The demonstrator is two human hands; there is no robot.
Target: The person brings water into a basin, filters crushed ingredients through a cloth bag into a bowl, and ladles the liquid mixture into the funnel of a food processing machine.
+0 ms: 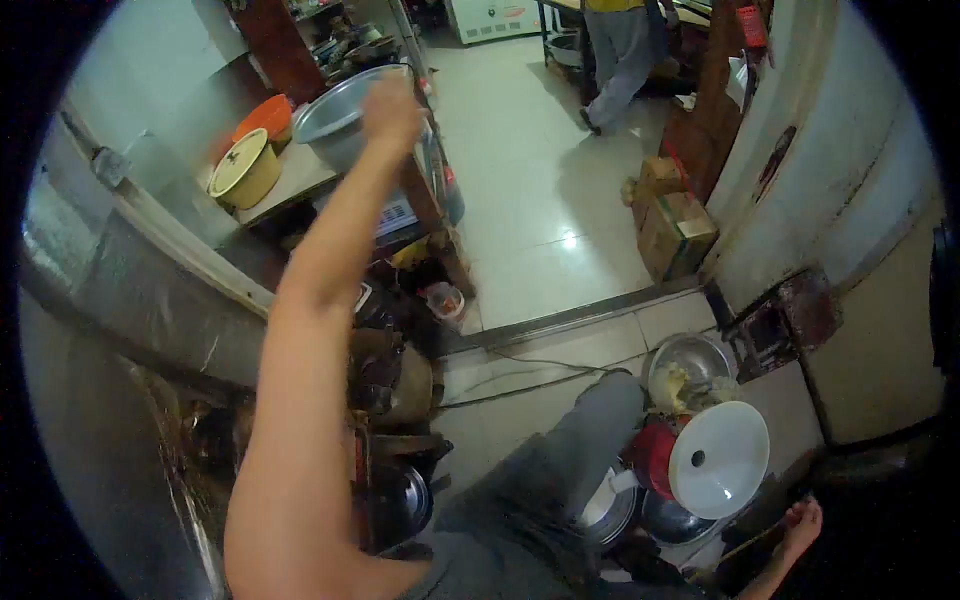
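Note:
My left arm reaches up and forward, and my left hand (393, 112), blurred, is closed at the right rim of a large grey metal basin (328, 122). That basin rests on a tabletop beside a yellow lidded tub (246, 170) and an orange basin (262, 118). At the lower right, my right hand (802, 527) has curled fingers; whatever they hold is too small to make out. Nearest to it is a red machine (650, 458) topped by a wide white bowl-shaped hopper (728, 462) with a dark hole. Behind the hopper stands a metal bowl (688, 350) with pale yellowish pieces inside.
A raised threshold (570, 322) crosses the doorway. Cardboard boxes (676, 232) sit by the right doorpost, and a cable (545, 362) lies on the floor. Another person's legs (617, 65) show in the far room. Metal pans (610, 515) lie beside my leg.

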